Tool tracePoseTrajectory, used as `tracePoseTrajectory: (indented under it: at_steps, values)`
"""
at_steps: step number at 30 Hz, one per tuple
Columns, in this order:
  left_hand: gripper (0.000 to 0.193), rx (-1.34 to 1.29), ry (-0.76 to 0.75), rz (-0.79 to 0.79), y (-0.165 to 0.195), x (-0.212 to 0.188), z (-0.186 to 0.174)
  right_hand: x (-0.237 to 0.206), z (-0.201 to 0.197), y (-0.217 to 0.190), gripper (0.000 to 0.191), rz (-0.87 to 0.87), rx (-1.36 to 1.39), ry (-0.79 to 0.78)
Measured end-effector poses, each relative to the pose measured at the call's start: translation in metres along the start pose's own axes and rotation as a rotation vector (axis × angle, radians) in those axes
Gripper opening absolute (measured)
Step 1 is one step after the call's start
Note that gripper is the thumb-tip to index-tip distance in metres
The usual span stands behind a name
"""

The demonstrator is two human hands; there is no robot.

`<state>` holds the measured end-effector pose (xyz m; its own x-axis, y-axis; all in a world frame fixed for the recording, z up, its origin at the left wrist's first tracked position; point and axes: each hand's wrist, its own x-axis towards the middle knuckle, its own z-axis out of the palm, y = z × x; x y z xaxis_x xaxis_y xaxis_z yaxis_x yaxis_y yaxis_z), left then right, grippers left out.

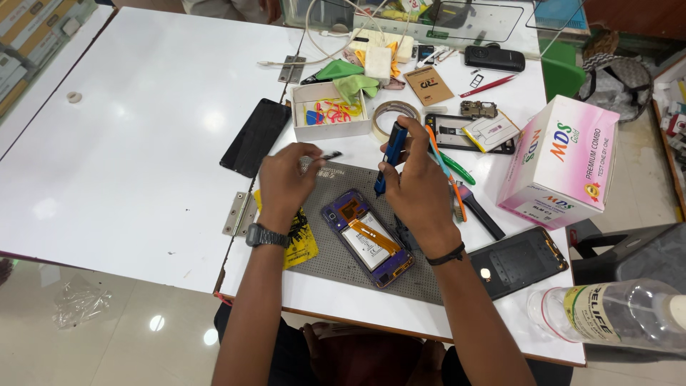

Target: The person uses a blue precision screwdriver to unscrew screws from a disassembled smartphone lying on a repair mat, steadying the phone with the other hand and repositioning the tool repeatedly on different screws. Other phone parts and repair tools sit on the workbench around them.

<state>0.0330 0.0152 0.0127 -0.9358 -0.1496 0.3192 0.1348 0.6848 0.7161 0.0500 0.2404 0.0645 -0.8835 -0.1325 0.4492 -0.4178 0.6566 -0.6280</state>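
The right hand (418, 187) is closed in a firm grip around a blue screwdriver (390, 156), held nearly upright with its tip pointing down toward the upper edge of an opened phone (367, 236). That phone lies back-up on a grey work mat (336, 261) on the white counter (143, 129), its purple frame showing a pale battery crossed by an orange ribbon cable. The left hand (286, 182), a dark watch at its wrist, pinches a small dark part (331, 155) between thumb and fingertips, just above the far edge of the mat. A yellow packet (301, 243) pokes out from under the left wrist. Beyond the hands stand a white tray (329, 114) holding red and blue bits, and a roll of tape (393, 114) just beside it. A black phone screen (255, 136) lies to the left, a pink and white box (561, 161) to the right, and a dark back cover (518, 261) near the right forearm.
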Motion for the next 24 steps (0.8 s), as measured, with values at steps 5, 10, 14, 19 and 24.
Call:
tracePoseTrajectory:
  at_steps: [5,10,14,19,24]
  values:
    - [0.031,0.167,0.334,0.566,0.01,0.003,0.013,0.001,0.001,0.0,0.068,-0.027,0.012,0.003]
    - [0.016,-0.009,0.311,0.102,0.0,0.006,-0.014,0.002,0.002,-0.001,0.068,-0.008,0.012,0.002]
    - [0.016,0.176,0.055,-0.069,-0.003,-0.008,-0.031,0.001,0.004,-0.002,0.067,-0.038,0.012,-0.01]
    - [0.014,0.365,-0.139,-0.146,-0.006,-0.019,-0.048,-0.001,0.006,-0.006,0.067,-0.053,0.01,-0.008]
    - [0.013,0.389,-0.168,-0.084,-0.015,-0.022,-0.055,0.0,0.009,-0.01,0.066,-0.066,0.035,-0.01]
